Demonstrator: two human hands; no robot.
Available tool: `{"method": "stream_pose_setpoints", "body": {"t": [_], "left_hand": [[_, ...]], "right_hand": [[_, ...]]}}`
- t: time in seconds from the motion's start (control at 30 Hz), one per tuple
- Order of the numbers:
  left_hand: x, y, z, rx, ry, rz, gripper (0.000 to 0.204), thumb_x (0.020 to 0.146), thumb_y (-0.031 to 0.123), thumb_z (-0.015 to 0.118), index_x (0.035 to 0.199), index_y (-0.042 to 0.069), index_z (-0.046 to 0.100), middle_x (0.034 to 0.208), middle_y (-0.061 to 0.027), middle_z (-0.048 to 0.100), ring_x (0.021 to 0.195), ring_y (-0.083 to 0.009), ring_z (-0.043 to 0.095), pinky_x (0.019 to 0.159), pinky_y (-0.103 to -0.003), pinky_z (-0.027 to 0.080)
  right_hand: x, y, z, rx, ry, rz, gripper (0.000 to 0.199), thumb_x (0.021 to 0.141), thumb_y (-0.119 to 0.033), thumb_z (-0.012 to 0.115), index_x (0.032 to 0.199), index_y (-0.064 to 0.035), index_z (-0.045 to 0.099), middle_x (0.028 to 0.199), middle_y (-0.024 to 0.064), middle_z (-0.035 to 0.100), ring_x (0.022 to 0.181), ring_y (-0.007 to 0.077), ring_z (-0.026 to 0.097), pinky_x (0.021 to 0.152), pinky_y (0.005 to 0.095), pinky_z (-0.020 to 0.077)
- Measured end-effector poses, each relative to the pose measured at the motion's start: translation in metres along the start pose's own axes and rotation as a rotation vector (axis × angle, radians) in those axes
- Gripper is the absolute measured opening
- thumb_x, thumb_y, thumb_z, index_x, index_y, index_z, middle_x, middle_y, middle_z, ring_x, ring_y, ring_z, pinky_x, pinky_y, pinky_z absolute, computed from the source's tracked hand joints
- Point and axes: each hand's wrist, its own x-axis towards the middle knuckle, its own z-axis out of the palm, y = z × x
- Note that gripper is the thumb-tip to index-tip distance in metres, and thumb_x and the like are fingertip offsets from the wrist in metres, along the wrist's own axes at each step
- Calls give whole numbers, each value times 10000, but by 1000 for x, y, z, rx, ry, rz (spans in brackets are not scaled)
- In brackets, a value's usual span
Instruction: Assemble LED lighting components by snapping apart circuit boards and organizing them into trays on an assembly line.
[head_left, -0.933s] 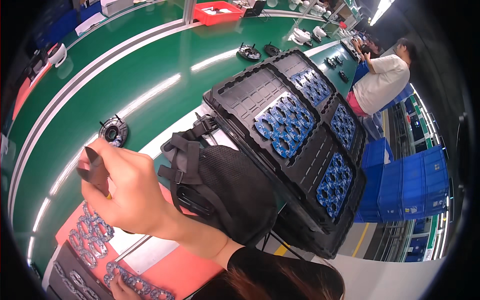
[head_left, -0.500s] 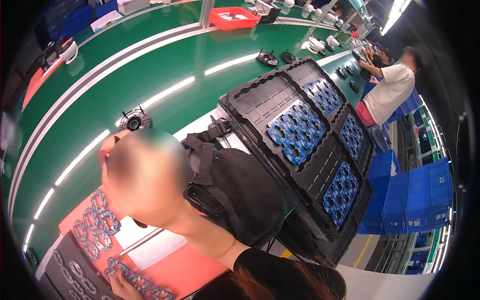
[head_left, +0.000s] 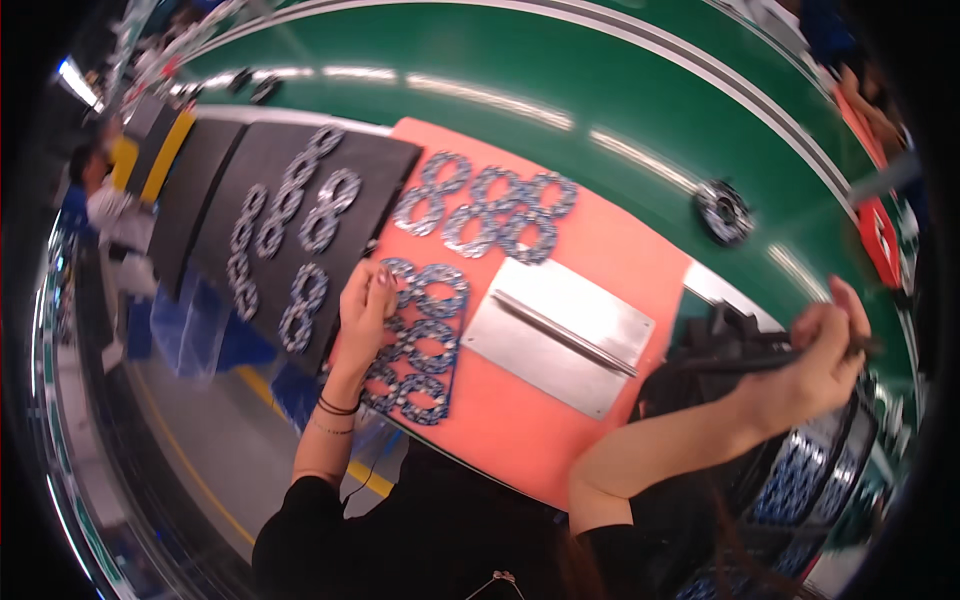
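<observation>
My left hand (head_left: 366, 302) is closed at the upper left corner of a blue circuit board panel (head_left: 430, 345) made of joined ring-shaped boards, and the fingers seem to pinch its edge. The panel lies over the left part of a salmon-coloured mat (head_left: 520, 440). Away to the right, my right hand (head_left: 828, 335) is raised above a black bag (head_left: 690, 375), its fingers curled. A small dark thing shows by those fingers, too blurred to name. Between my hands, a metal plate (head_left: 555, 340) with a raised bar (head_left: 565, 333) across it rests on the mat.
Several ring-shaped board pieces (head_left: 495, 220) lie at the mat's far side. More lie on a dark grey board (head_left: 275, 200) to the left. A round black part (head_left: 722, 212) sits on the green worktop (head_left: 620, 70). Black trays with blue panels (head_left: 795, 470) stand lower right.
My view has swung left and down over the mat. My right arm, stretched across the mat before, is now out to the right by the bag. The left hand stays at the board panel.
</observation>
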Motion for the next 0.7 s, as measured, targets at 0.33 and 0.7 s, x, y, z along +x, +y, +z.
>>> {"method": "stream_pose_setpoints", "body": {"t": [0.33, 0.7], "left_hand": [[-5, 16, -26, -331, 114, -313, 217, 979, 196, 486, 816, 60, 532, 627, 39, 403, 495, -45, 323, 480, -219, 246], [16, 22, -5, 783, -205, -4, 148, 844, 100, 717, 957, 5, 702, 577, -85, 514, 499, -109, 481, 497, -275, 400]], "right_hand": [[-8, -4, 10, -93, 66, 19, 216, 929, -99, 550, 1033, 72, 633, 633, -1, 431, 579, 49, 344, 546, 195, 241], [-5, 0, -3, -55, 33, 32, 236, 923, -82, 550, 1055, 90, 644, 645, 10, 457, 610, 72, 372, 592, 214, 280]]}}
